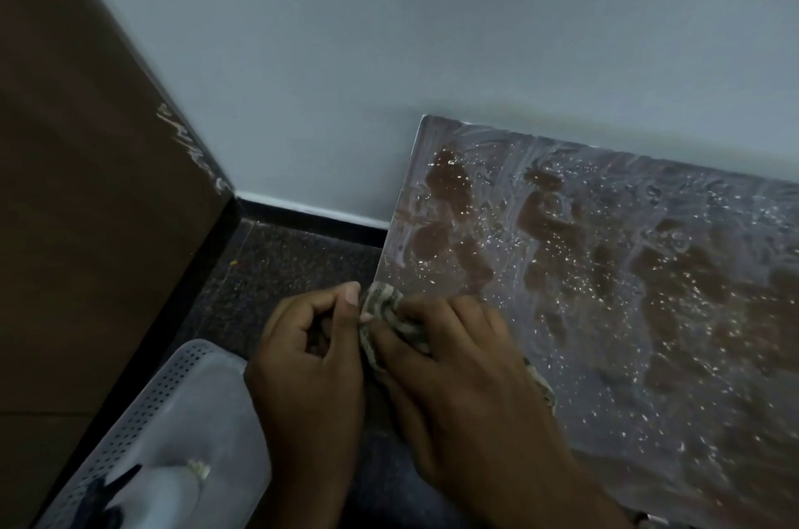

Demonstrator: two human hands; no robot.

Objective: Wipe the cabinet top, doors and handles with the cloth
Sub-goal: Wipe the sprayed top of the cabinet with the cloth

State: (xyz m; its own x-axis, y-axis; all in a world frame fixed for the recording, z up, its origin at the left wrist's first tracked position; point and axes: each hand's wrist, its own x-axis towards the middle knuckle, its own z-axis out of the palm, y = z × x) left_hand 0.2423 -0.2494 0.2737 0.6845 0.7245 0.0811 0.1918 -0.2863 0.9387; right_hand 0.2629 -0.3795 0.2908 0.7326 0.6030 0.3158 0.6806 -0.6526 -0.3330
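The brown cabinet top fills the right side, streaked with whitish wet smears and glinting droplets. A small striped cloth sits at the top's near left corner, bunched between both hands. My left hand is off the cabinet's left edge, fingers curled, thumb and fingertips pinching the cloth's left end. My right hand lies over the cloth and grips it against the corner; a strip of cloth shows beyond its wrist. Doors and handles are out of view.
A dark brown wooden panel stands at the left, its edge scuffed white. A pale wall runs behind, with a black skirting. A white perforated plastic basket sits on the dark speckled floor below my left hand.
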